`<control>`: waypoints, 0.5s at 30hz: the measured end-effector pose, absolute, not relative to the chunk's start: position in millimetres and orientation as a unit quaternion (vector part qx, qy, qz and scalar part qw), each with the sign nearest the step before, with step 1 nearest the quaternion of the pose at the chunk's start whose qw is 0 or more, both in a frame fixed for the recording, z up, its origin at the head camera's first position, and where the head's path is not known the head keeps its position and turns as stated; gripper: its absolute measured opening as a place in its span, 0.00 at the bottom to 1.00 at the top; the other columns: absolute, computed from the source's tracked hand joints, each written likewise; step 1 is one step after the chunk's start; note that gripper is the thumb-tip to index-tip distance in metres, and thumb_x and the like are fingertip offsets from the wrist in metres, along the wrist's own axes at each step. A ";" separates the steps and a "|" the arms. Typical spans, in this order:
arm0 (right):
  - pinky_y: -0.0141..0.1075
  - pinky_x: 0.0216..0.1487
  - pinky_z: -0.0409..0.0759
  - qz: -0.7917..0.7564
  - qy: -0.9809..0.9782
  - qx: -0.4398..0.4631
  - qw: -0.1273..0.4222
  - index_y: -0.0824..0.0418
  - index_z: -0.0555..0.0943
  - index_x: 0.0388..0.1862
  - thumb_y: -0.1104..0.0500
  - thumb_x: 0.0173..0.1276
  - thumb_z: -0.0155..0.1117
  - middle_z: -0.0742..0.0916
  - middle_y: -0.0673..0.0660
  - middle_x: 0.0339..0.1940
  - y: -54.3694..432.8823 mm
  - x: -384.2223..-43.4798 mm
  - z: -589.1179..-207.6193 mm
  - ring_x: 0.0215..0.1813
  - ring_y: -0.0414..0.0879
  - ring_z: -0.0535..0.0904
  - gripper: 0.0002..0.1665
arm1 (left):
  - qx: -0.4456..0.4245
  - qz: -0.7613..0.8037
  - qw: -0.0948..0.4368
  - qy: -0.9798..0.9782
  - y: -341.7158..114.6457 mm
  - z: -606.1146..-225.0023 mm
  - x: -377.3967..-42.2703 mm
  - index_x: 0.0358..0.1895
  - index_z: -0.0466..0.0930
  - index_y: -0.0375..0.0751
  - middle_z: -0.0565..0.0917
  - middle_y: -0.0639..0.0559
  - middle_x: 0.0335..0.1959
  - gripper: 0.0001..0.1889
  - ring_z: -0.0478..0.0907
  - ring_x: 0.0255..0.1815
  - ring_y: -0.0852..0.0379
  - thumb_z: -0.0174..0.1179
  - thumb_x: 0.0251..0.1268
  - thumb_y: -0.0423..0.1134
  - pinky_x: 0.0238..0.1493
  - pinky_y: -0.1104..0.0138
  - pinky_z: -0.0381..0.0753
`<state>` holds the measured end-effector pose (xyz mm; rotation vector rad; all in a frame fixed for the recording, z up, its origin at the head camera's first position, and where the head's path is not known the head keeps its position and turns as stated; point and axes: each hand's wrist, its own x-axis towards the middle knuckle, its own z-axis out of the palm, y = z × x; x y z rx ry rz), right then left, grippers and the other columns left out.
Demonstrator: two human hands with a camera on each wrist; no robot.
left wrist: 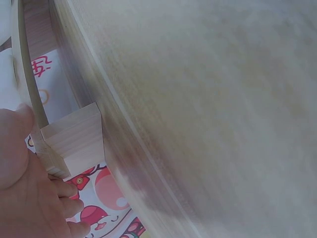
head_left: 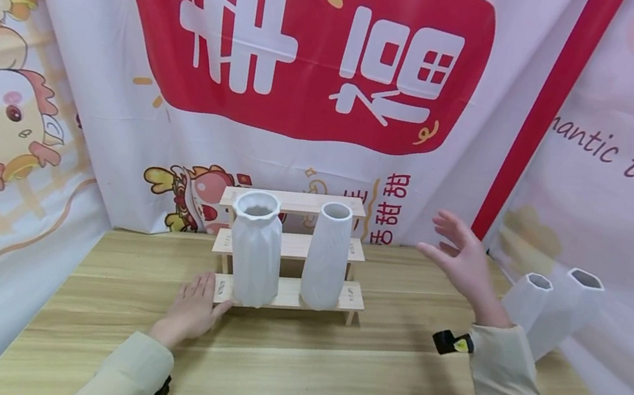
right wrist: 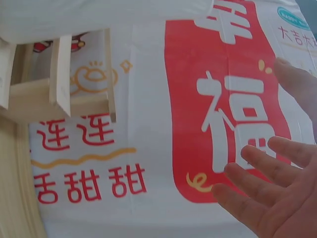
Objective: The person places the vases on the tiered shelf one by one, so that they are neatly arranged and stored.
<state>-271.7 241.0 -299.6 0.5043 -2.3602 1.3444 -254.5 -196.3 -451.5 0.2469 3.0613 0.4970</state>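
A three-step wooden display stand stands toward the back of the table. Its lowest step bears two white vases: a ribbed vase with a wavy rim on the left, and a slim tapered vase on the right. My left hand holds the left end of that step, thumb at the front edge, fingers around the end; in the left wrist view the fingers show past the step's end. My right hand, fingers spread and holding nothing, is raised in the air right of the stand.
Two more white vases, a smaller faceted vase and a larger angular vase, stand on the right, partly behind my right forearm. Printed cloth hangs behind and on both sides of the wooden table.
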 end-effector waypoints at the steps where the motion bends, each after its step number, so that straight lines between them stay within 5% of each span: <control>1: 0.54 0.57 0.68 0.476 -0.840 0.177 0.192 0.62 0.63 0.67 0.58 0.59 0.68 0.73 0.63 0.62 245.1 -271.0 -300.3 0.62 0.57 0.67 0.39 | 0.081 0.159 0.012 0.984 -197.3 -454.3 -255.6 0.67 0.40 0.18 0.43 0.25 0.68 0.41 0.40 0.69 0.32 0.37 0.71 0.56 0.66 0.44 0.35; 5: 0.53 0.57 0.68 0.463 -0.849 0.165 0.193 0.61 0.61 0.69 0.57 0.60 0.66 0.72 0.63 0.62 261.9 -268.0 -303.3 0.62 0.57 0.67 0.40 | 0.081 0.151 0.015 0.985 -197.1 -454.3 -254.6 0.67 0.39 0.18 0.43 0.25 0.68 0.40 0.40 0.68 0.31 0.37 0.72 0.55 0.65 0.44 0.36; 12: 0.23 0.50 0.72 0.460 -0.849 0.139 0.219 0.61 0.62 0.68 0.58 0.60 0.66 0.74 0.65 0.59 288.1 -259.5 -307.1 0.57 0.43 0.71 0.39 | 0.077 0.150 0.022 0.985 -196.7 -454.2 -253.1 0.67 0.38 0.19 0.42 0.26 0.68 0.40 0.39 0.68 0.31 0.38 0.72 0.53 0.65 0.43 0.36; 15: 0.24 0.51 0.72 0.464 -0.847 0.125 0.228 0.60 0.61 0.69 0.58 0.61 0.66 0.74 0.62 0.59 299.9 -257.6 -308.9 0.57 0.41 0.70 0.39 | 0.077 0.149 0.021 0.986 -196.9 -454.1 -253.7 0.67 0.38 0.19 0.43 0.26 0.68 0.40 0.40 0.68 0.31 0.38 0.72 0.53 0.65 0.43 0.36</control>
